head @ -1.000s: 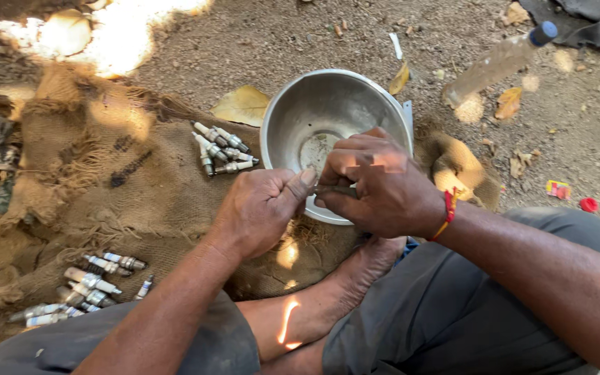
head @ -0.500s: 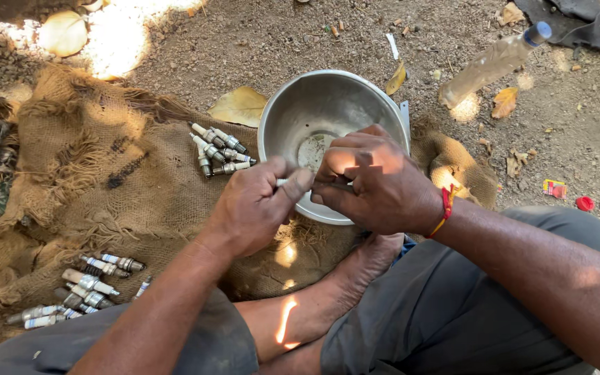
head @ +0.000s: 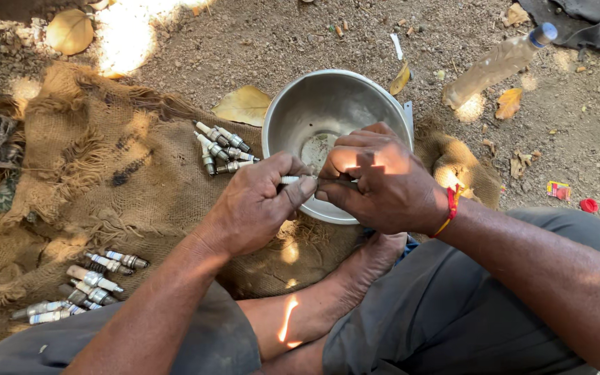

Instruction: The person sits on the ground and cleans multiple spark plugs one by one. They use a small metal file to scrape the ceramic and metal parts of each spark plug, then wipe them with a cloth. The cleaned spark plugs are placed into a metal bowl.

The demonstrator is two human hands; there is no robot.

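Where hands (head: 317, 191) pinch a spark plug (head: 292, 180) | round steel bowl (head: 293, 118) | coarse burlap (head: 92, 180)

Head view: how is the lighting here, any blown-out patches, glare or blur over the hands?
Head view: dappled sun, mostly shade; a blown-out patch on the ground at top left; bright spot on the right hand; left hand shaded but sharp; soft sheen inside the metal bowl, no harsh glare; no motion blur.
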